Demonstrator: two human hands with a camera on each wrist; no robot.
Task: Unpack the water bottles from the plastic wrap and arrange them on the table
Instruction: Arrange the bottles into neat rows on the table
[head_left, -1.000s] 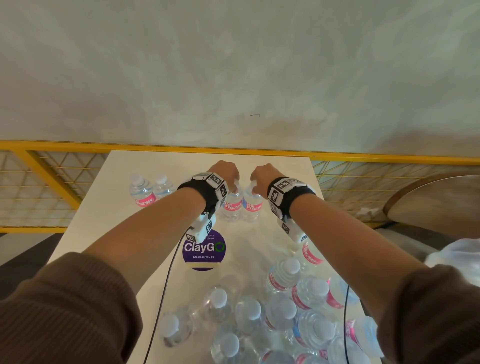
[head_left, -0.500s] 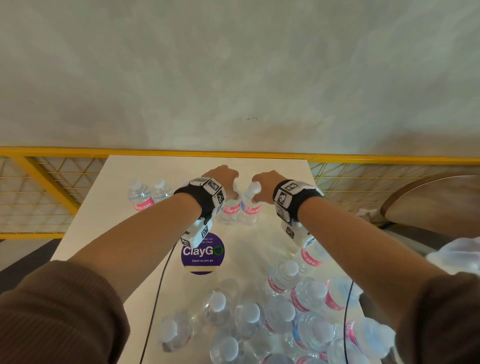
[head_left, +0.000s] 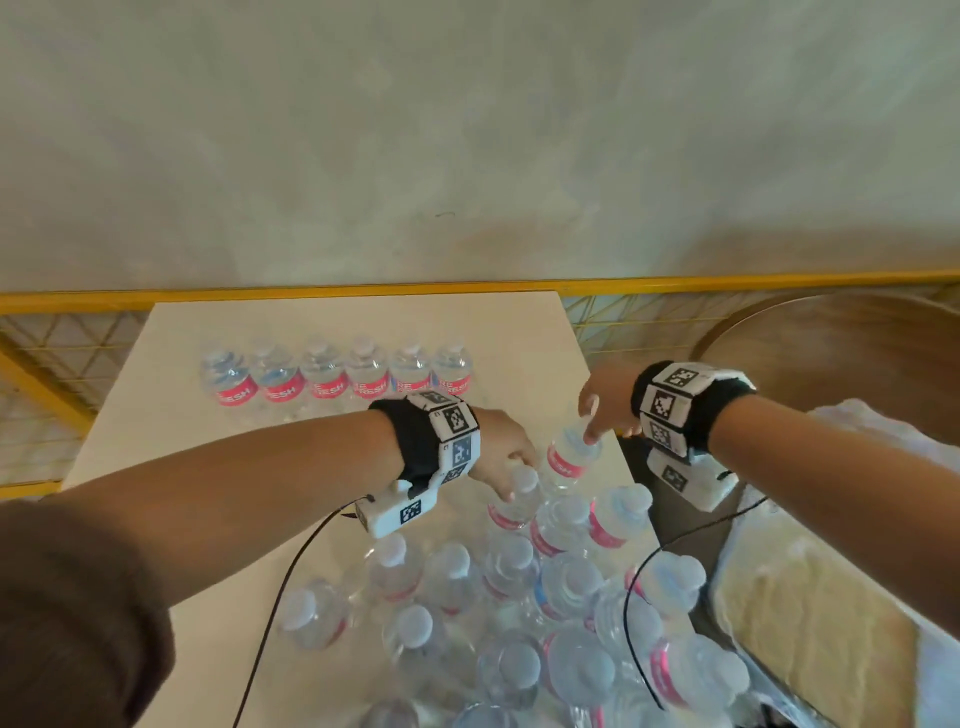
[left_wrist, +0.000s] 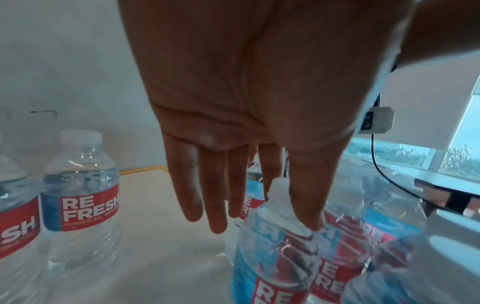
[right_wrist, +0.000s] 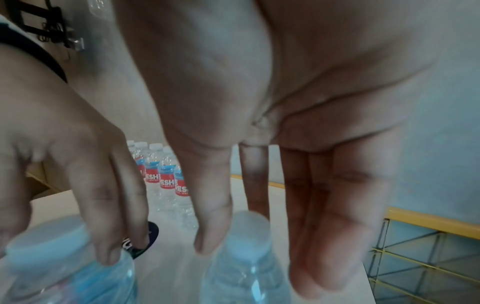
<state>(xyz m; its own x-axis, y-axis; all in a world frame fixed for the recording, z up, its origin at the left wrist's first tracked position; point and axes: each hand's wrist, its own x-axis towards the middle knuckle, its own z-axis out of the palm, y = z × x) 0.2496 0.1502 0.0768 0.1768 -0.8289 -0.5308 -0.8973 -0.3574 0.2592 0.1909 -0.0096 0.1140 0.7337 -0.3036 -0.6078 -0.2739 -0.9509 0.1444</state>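
Observation:
Several clear water bottles with red labels stand in a row (head_left: 337, 376) at the far side of the pale table (head_left: 171, 467). Many more bottles (head_left: 519, 597) sit bunched in loose plastic wrap at the near end. My left hand (head_left: 511, 491) reaches down with straight fingers over the cap of one bottle (head_left: 514, 506), the thumb touching its neck (left_wrist: 303, 224). My right hand (head_left: 589, 436) hangs over the neighbouring bottle (head_left: 569, 457), thumb (right_wrist: 213, 236) and fingers on either side of its cap (right_wrist: 244, 230), not plainly pinching it.
A yellow railing (head_left: 311, 288) runs behind the table in front of a plain wall. A round wooden table (head_left: 857, 353) and a pale bulky thing (head_left: 805, 597) lie to the right. Wrist cables trail over the bottles. A purple sticker (right_wrist: 153, 228) is on the tabletop.
Both hands have left the two bottles at the far middle of the table and come back to the bunch. The far side now shows a full row of bottles.

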